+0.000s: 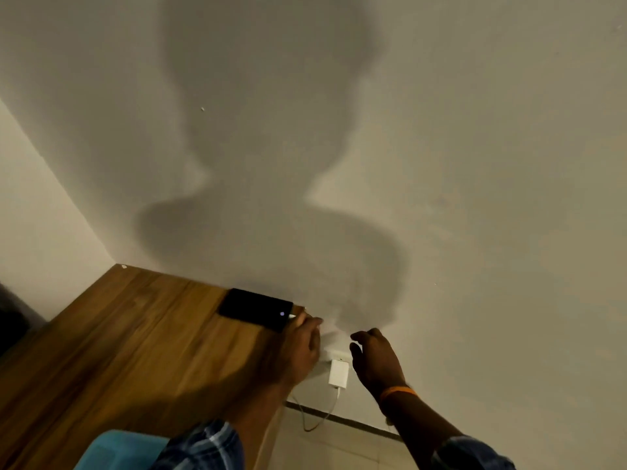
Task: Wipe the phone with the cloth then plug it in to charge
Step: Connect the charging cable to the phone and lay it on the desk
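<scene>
Hands: both low in the frame, centre right, reaching toward the corner where the counter (pixel 118 334) meets the wall (pixel 475 164).
Left hand (pixel 298 347): fingers pinched on the white plug tip at the phone's right end; holding the connector, as far as I can tell, though blur hides the exact grip.
Right hand (pixel 373 357): fingers loosely curled and spread, holding nothing, hovering just beside the charger block, not touching it.
Phone (pixel 254 308): dark slab lying flat on the counter, long edge against the wall, lower centre of the frame. A small light dot shows near its right end.
Charger block (pixel 338 373): white, seated in a wall socket below counter level, between my two hands.
Cable (pixel 325 415): thin, white, drooping from the block toward the floor in a loop, then running up out of sight behind my left arm.
Cloth: not identifiable. A blue object (pixel 112 451) sits at the bottom left edge; I cannot tell what it is.
Step, my judgement: wiping looks finished; plug is at or in the port.
Handling, phone: rigid, light, smooth glass, likely slippery and prone to sliding on the wood when pushed endwise. Best steadied by the long edges.
Handling, plug: small and stiff; grip the moulded head, not the soft cable, and push straight in.
Risk: angled insertion could strain the port.
</scene>
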A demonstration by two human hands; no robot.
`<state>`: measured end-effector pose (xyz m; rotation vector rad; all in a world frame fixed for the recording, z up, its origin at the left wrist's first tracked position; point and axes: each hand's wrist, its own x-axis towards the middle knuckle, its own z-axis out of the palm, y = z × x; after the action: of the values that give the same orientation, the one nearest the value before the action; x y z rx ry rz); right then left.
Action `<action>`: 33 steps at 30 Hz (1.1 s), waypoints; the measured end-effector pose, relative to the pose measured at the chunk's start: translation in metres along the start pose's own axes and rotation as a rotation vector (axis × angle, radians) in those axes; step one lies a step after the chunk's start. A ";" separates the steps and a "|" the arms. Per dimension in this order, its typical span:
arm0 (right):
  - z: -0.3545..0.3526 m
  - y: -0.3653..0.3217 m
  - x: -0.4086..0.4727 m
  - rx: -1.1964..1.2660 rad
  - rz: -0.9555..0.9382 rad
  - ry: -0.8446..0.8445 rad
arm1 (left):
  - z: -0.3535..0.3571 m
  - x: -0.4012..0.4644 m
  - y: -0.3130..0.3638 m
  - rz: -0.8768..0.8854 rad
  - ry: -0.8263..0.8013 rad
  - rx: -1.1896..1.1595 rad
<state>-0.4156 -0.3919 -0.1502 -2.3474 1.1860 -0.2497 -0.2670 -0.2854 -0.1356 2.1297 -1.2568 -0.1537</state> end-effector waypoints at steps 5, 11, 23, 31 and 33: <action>0.017 0.047 -0.016 0.000 0.093 -0.037 | 0.075 -0.024 0.013 0.038 -0.219 0.038; 0.079 0.099 -0.016 0.083 0.260 -0.166 | 0.161 -0.052 -0.026 -0.065 -0.371 0.079; 0.154 0.107 0.049 1.130 0.951 -0.109 | 0.229 -0.013 -0.080 -0.502 -0.321 -0.072; 0.160 0.108 0.055 1.221 1.089 -0.062 | 0.226 -0.011 -0.078 -0.515 -0.306 -0.147; 0.159 0.107 0.055 1.229 1.106 -0.057 | 0.225 -0.010 -0.077 -0.515 -0.301 -0.153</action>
<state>-0.3981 -0.4343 -0.3445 -0.5263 1.4777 -0.3491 -0.3069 -0.3583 -0.3586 2.3059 -0.7884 -0.7891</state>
